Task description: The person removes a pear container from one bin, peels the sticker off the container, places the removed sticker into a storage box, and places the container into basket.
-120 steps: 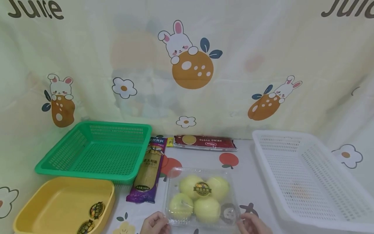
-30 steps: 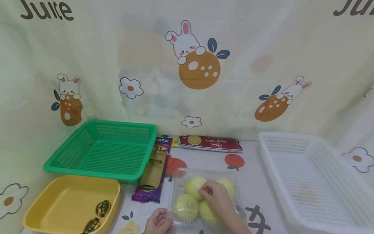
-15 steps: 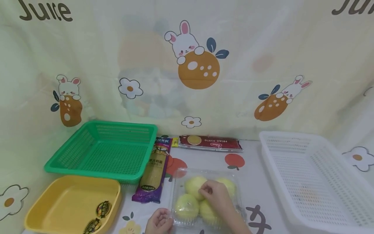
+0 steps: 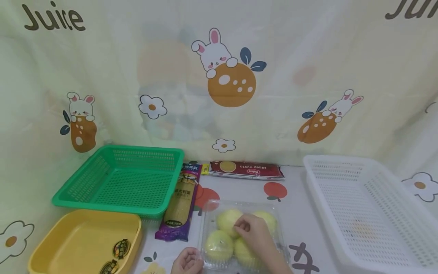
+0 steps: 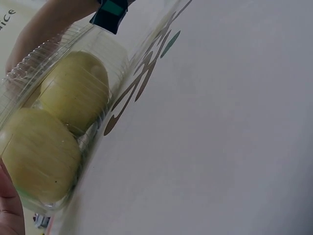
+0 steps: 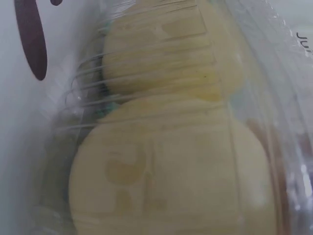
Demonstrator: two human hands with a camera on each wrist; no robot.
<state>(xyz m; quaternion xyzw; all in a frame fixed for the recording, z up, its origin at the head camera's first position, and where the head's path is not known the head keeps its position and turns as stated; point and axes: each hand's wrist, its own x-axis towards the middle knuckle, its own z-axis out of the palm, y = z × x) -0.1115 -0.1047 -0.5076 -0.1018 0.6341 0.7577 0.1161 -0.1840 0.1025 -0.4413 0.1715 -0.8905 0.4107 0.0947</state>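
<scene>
A clear plastic clamshell box [image 4: 280, 228] of several yellow-green apples [image 4: 219, 247] lies at the front middle of the table. My left hand [image 4: 187, 261] has curled fingers and holds the box's near left edge. Above the lid my right hand [image 4: 252, 230] bends over, thumb and forefinger together where a dark round sticker was visible earlier. The hand hides that spot, so whether it pinches the sticker is not visible. In the left wrist view, two apples [image 5: 41, 154] show through the box wall, with part of the left hand [image 5: 10, 205] beside it. Apples [image 6: 171, 171] fill the right wrist view.
At left stand a green basket [image 4: 106, 205] and a yellow bin [image 4: 78, 236] bearing two dark stickers. A spaghetti pack [image 4: 179, 201] lies beside the green basket. A red pack [image 4: 246, 170] lies at the back. A white basket [image 4: 321, 205] stands at right.
Four seconds ago both hands were at the box's sides and the lid sticker showed. The right hand has since moved onto the lid. Over the last second the hands stay nearly still.
</scene>
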